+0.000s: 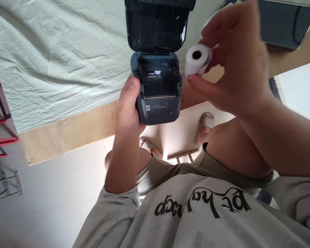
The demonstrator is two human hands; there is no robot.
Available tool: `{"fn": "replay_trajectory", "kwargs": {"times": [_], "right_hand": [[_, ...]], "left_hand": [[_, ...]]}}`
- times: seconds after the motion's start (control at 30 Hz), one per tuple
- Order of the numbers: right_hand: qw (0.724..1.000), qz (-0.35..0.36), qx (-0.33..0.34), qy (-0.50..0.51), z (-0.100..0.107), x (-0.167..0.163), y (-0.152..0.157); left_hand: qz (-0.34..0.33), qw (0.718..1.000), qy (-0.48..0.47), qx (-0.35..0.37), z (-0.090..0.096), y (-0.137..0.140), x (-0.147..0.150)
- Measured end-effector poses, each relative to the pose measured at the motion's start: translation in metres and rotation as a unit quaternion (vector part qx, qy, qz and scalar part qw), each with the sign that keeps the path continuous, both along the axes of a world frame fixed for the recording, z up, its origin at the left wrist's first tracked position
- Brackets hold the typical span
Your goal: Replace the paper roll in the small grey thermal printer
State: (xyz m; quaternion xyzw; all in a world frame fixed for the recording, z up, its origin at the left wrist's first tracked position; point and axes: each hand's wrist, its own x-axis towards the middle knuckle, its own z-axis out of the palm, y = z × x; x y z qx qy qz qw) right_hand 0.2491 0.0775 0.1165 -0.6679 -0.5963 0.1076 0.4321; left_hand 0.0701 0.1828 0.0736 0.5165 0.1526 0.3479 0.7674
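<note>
My left hand (130, 103) is wrapped round the side of a dark blue portable label printer (158, 110), thumb along its edge. The printer's black lid (156, 27) is flipped up, and its paper bay shows a small printed label inside with no roll in it. To the right of the printer, my right hand (235, 65) pinches a small white paper roll (193, 63) between thumb and fingers. The roll's dark hollow core faces me, and it is held apart from the printer.
A pale green cloth (54, 62) covers most of the table, whose bare wooden edge (72, 131) runs below it. At the upper right lies a dark-screened phone or tablet (284, 24). Red and metal racks (2, 141) stand at the left. My legs are under the printer.
</note>
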Motion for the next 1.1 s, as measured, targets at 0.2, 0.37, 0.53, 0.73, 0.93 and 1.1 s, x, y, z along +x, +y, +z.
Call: {"fn": "replay_trajectory", "kwargs": {"times": [0.2,0.37,0.53,0.73,0.93,1.1], "right_hand": [[0.985,0.08,0.139,-0.06,0.011,-0.011,-0.002],[0.983,0.005,0.042,-0.177,0.005,-0.023,0.008],[0.974,-0.01,0.022,-0.226,-0.002,-0.021,0.023],[0.974,0.021,0.119,-0.193,-0.003,-0.024,0.019],[0.965,0.101,0.134,-0.201,-0.006,-0.03,0.008],[0.978,0.083,0.169,-0.093,-0.003,-0.017,0.008]], "left_hand": [[0.026,0.999,0.021,0.031,0.004,-0.004,-0.002],[0.021,0.995,-0.004,0.094,-0.01,0.004,-0.001],[-0.001,0.993,0.007,0.115,-0.01,0.006,0.0],[0.009,0.994,0.035,0.106,0.002,-0.002,0.001],[0.012,0.995,0.022,0.101,-0.009,0.01,-0.005],[-0.118,0.981,0.0,0.153,-0.025,0.033,-0.011]]}}
